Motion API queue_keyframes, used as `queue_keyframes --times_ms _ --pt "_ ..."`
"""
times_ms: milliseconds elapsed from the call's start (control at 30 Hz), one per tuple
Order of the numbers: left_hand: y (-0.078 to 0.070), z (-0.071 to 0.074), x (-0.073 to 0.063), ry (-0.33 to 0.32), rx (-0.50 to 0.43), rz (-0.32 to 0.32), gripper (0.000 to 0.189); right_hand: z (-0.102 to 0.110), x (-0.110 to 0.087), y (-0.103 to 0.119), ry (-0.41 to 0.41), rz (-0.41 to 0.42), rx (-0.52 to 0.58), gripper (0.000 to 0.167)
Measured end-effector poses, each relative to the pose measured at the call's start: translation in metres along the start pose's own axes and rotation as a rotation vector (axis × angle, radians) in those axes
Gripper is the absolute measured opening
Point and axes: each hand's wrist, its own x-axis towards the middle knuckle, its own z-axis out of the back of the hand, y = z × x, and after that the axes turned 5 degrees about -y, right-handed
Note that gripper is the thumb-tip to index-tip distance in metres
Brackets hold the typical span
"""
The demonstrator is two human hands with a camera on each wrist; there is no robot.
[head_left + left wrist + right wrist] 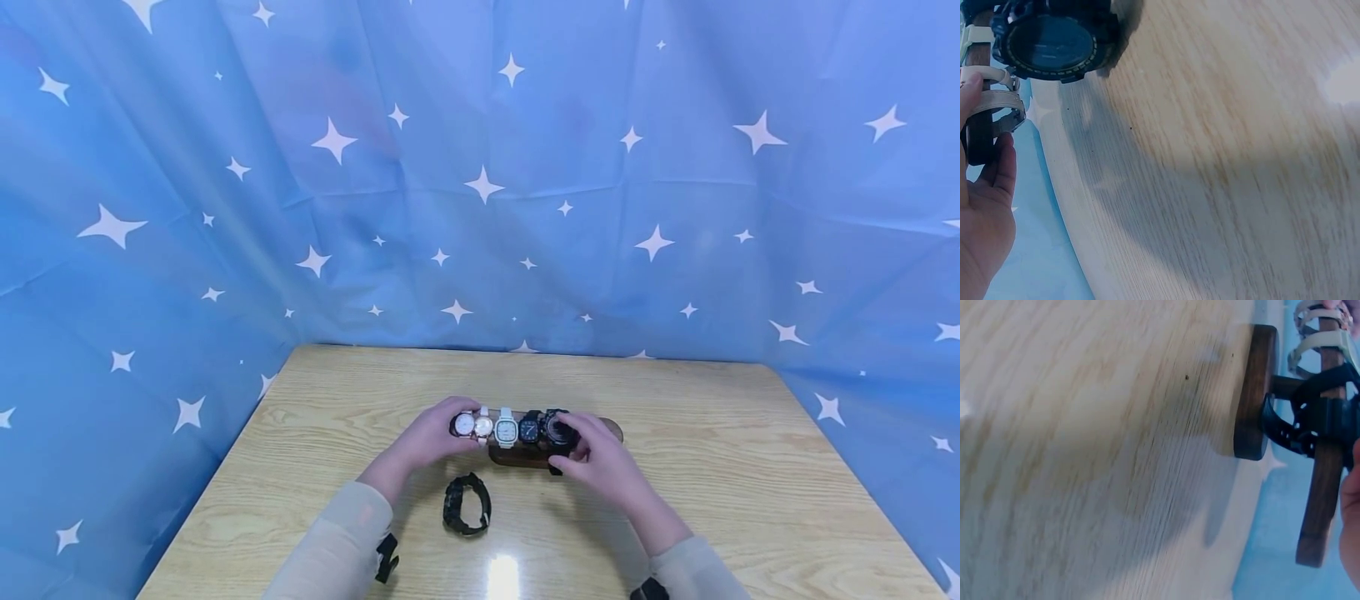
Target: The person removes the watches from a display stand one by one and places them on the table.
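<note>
A dark wooden watch stand point(614, 428) carries a row of watches on its bar. My left hand point(431, 435) grips the bar's left end, thumb beside the white watch straps point(1000, 99) and fingers around the end. From left to right sit a white-dialled watch point(465, 424), a watch with a gold-rimmed dial point(483, 427), a pale green square watch point(506, 430) and a black square watch point(528, 429). Farthest right is a large black round watch point(556, 427), its strap looped round the bar. My right hand point(606, 465) holds it, fingers over its face and thumb lower down.
Another black watch point(448, 507) stands on its side on the wooden table point(300, 500), nearer to me than the stand. The stand's base point(1255, 394) rests on the tabletop under the bar. A blue curtain point(480, 250) with white stars hangs behind.
</note>
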Motion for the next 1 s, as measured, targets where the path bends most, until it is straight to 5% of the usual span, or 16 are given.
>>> queue_keyframes --times_ms 1000 --pt "0.002 -0.002 0.001 -0.008 0.025 -0.015 0.059 0.003 0.012 -0.008 0.013 0.071 -0.034 0.064"
